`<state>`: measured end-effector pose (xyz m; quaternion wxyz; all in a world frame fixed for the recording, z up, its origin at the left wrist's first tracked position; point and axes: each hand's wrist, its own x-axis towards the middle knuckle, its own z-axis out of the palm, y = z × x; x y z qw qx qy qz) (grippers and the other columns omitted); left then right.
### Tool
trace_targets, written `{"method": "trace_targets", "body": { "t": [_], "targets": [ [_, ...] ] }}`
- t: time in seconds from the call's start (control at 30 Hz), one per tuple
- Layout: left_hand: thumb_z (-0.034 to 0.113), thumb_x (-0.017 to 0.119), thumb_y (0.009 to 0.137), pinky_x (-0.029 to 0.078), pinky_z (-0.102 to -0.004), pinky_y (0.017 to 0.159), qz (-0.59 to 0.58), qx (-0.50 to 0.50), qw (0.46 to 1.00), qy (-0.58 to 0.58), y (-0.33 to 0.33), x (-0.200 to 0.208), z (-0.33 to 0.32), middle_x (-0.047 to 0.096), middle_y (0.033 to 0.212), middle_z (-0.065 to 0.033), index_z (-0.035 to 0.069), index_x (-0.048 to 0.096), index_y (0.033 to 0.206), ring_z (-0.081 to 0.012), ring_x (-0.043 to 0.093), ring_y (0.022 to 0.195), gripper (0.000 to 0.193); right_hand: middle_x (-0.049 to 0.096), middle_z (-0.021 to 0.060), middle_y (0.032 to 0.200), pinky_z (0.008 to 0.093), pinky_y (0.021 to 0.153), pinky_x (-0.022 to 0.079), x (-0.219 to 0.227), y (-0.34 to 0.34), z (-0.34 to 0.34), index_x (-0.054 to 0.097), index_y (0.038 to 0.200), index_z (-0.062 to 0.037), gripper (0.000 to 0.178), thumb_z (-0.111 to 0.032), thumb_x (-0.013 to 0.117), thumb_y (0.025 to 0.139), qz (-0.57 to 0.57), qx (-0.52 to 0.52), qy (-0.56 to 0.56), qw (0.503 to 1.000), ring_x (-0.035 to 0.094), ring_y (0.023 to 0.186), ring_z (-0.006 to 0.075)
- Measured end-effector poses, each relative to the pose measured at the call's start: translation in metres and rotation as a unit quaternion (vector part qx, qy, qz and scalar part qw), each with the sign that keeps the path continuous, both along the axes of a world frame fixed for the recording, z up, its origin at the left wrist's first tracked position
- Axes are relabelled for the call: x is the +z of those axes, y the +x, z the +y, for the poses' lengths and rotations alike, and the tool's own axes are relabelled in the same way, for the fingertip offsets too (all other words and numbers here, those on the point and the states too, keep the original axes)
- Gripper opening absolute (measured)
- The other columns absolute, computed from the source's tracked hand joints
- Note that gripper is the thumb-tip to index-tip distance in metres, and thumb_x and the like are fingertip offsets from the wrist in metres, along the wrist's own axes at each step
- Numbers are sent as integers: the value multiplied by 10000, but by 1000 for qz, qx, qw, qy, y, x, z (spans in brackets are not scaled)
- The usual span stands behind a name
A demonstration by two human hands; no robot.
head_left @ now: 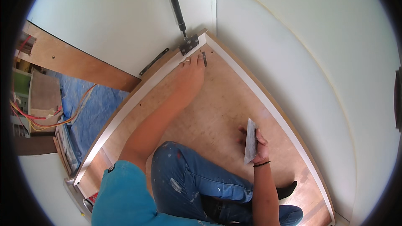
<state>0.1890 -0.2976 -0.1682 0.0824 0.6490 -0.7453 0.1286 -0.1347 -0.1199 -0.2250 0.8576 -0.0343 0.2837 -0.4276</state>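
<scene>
My left hand [191, 76] reaches to the far corner of a wooden panel [213, 109], a ring on one finger. Its fingers close on a small dark flat piece [204, 59], whose exact kind I cannot make out. The hand is beside the white inner edge strip [165, 72], just below a dark metal bracket [189, 44] with several screw heads. Nearer to me, my right hand [262, 145] grips a flat grey plate [250, 141], tilted on edge above the panel. A dark bead band circles that wrist.
A black strut [175, 8] comes down to the bracket. A white curved wall [301, 54] rises on the right. My bent legs in paint-spotted jeans [176, 175] rest on the panel. At the left are loose red and yellow wires [63, 122] and a blue sheet [90, 100].
</scene>
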Motion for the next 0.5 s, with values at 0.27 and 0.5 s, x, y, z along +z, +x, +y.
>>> {"method": "trace_targets", "body": {
  "t": [0.27,0.5],
  "targets": [
    [153,607,901,490,-476,859,-79,78,990,-92,-21,-57,-35,672,1120,-100,-22,688,1259,-262,627,1086,406,599,187,1463,540,1042,527,-2,0,-1,490,1526,-64,634,-481,558,1053,-7,7,6,1000,691,1102,463],
    [159,588,930,427,-504,993,-86,69,994,1,-25,-45,-36,671,1169,-115,-27,683,1274,-272,628,1122,403,593,190,1467,545,1044,526,-2,1,-1,489,1525,-61,631,-483,542,1059,-4,19,-6,1000,686,1117,463]
  ]
}}
